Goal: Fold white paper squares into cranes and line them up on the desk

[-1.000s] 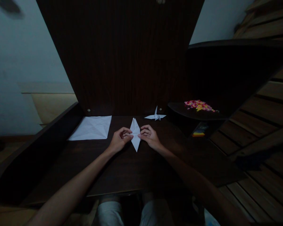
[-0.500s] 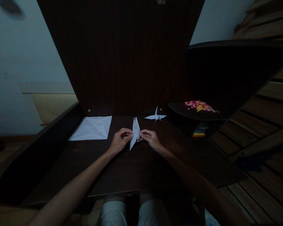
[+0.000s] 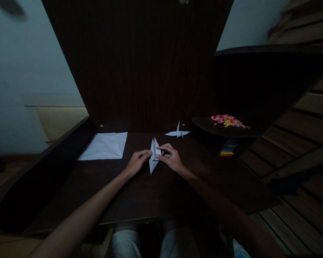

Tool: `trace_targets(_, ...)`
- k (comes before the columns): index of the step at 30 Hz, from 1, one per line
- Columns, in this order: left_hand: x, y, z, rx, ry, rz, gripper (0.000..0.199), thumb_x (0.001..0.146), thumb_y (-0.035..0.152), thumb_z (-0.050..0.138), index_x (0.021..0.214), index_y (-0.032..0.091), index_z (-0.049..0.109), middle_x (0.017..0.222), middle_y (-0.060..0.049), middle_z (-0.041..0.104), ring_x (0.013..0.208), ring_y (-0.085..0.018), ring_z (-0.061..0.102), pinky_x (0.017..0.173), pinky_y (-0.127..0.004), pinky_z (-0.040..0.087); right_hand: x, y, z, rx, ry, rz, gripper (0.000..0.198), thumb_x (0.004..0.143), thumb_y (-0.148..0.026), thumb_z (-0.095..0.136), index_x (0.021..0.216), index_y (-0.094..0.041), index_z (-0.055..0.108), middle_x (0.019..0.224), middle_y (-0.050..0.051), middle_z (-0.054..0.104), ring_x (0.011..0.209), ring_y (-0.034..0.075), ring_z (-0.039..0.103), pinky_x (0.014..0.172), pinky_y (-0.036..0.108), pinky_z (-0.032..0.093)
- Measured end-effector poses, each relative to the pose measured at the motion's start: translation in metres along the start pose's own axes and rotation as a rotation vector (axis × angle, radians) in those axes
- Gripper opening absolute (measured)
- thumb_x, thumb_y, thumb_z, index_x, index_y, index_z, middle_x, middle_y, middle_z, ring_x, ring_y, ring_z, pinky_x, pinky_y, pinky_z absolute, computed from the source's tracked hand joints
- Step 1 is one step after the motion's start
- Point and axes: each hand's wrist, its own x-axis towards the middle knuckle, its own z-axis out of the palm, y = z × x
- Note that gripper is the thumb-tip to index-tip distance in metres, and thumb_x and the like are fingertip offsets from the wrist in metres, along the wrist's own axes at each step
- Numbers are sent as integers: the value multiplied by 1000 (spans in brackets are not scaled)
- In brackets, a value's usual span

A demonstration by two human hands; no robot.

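A piece of folded white paper, narrow and pointed at both ends, is between my hands over the dark desk. Its far end splits into two points. My left hand pinches its left edge between thumb and fingers. On the right side, my right hand grips a flap with thumb and forefinger, the other fingers curled. Beyond them, near the back panel, rests a finished white paper crane with its wings spread. To the left lies a flat white sheet with crease lines.
The dark wooden desk has a raised side board on the left and a tall back panel. Small pink, red and yellow pieces are heaped on a rounded shelf at right. A small colourful box sits beneath it.
The folded paper has turned slightly and come a little nearer to me. My right hand's fingers have shifted from its edge onto its flap, which now lies more opened out.
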Motion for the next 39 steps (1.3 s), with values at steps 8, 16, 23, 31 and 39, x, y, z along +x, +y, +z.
trace_targets(8, -5, 4, 6, -220, -70, -61, 50, 65, 30, 73, 110, 12, 58, 87, -6, 68, 78, -18, 65, 76, -31, 50, 0, 5, 5, 97, 16, 28, 62, 63, -28, 75, 118, -27, 47, 92, 0, 50, 67, 8, 51, 51, 18, 45)
trace_targets(16, -3, 3, 4, -276, -21, 19, 76, 67, 23, 71, 135, 16, 37, 88, -5, 67, 78, -17, 65, 76, -32, 52, 0, 1, 7, 197, -68, 94, 53, 67, -30, 71, 116, -24, 48, 78, -2, 52, 63, 11, 54, 47, 21, 49)
trace_targets(23, -2, 1, 3, -198, 16, -1, 72, 69, 26, 69, 135, 16, 41, 111, -9, 65, 80, -17, 65, 78, -33, 52, 1, 3, 4, 234, -50, 109, 59, 69, -28, 70, 123, -23, 48, 73, -2, 57, 60, 12, 59, 53, 25, 53)
trace_targets(31, 0, 3, 1, -49, 90, 37, 60, 70, 32, 67, 126, 15, 53, 121, -10, 61, 99, -24, 62, 86, -38, 50, 3, 9, 3, 268, -55, 126, 67, 69, -29, 70, 131, -24, 46, 73, -3, 58, 57, 11, 59, 53, 26, 52)
trace_targets(39, 2, -6, -1, -74, 108, 10, 54, 68, 34, 70, 116, 11, 61, 89, -9, 72, 75, -21, 67, 75, -36, 53, 4, 10, 2, 282, -52, 140, 65, 68, -29, 71, 129, -22, 48, 73, -2, 59, 54, 11, 60, 51, 25, 51)
